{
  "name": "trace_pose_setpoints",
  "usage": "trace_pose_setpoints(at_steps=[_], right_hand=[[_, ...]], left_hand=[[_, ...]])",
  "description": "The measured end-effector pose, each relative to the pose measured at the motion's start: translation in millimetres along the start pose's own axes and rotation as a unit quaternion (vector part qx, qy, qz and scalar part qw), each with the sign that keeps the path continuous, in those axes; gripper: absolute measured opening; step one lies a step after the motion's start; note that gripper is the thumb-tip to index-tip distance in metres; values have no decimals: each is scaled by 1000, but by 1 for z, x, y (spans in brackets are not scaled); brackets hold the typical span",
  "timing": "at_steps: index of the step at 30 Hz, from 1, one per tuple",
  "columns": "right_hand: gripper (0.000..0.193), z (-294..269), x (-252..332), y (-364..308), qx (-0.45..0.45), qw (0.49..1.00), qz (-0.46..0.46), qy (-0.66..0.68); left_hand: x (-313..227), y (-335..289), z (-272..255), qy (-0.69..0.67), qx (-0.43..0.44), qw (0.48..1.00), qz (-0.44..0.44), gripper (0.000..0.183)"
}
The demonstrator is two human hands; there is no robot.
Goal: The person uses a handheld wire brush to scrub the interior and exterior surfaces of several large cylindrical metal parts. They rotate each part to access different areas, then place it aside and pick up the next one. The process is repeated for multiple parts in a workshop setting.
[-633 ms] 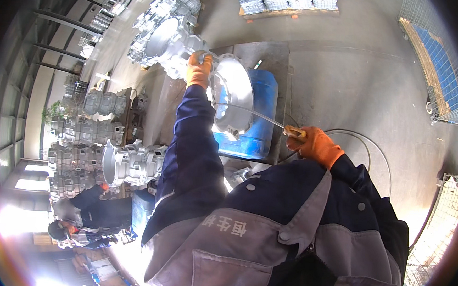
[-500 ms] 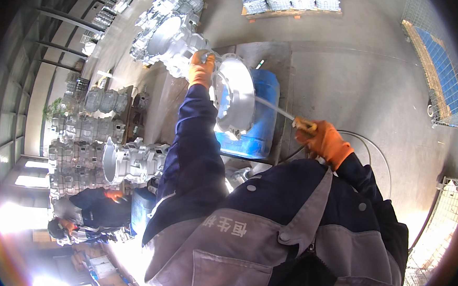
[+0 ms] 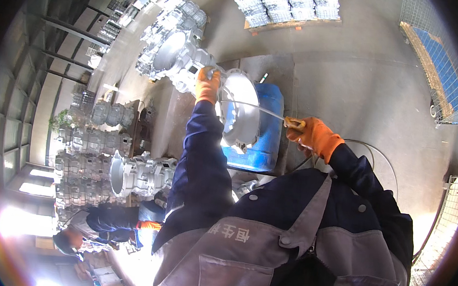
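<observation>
Our right hand point(image 3: 318, 138), in an orange glove, is clamped on a yellow-handled tool with a long, thin metal rod point(image 3: 296, 123), which reaches across the round flange of a silver cast-metal housing point(image 3: 245, 118); we cannot tell whether its tip touches. Our orange-gloved left hand point(image 3: 208, 84) grips the housing's left side. Behind the flange we see a blue plastic drum point(image 3: 268, 129), and farther off, silver castings point(image 3: 284, 7) on a wooden pallet point(image 3: 299, 28).

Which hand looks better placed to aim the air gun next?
Probably the right hand: it holds the yellow air gun, whose thin tube extends toward the flanged casting; the left hand grips that casting.
</observation>
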State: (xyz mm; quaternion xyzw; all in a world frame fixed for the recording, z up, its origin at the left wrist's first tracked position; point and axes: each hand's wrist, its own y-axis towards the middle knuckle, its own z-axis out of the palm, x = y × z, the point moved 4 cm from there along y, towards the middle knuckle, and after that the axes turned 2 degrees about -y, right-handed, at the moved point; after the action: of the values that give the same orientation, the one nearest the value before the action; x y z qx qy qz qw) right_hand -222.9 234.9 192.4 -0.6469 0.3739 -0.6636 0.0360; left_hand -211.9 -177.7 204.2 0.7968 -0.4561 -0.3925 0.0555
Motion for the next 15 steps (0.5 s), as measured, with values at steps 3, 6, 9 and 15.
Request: trace_pose_setpoints(at_steps=[3,6,9,15], right_hand=[[15,-6,7,1,-36,997,-36,50],[12,-11,9,6,-31,997,-52,44],[10,-17,6,12,-57,997,-52,19],[13,-17,9,11,-40,998,-22,48]], left_hand=[[-3,-1,-4,2,11,1000,-24,31],[-12,-3,-7,18,0,1000,-5,29],[-13,-6,-4,-43,6,999,-13,25],[9,3,6,34,-1,996,87,22]])
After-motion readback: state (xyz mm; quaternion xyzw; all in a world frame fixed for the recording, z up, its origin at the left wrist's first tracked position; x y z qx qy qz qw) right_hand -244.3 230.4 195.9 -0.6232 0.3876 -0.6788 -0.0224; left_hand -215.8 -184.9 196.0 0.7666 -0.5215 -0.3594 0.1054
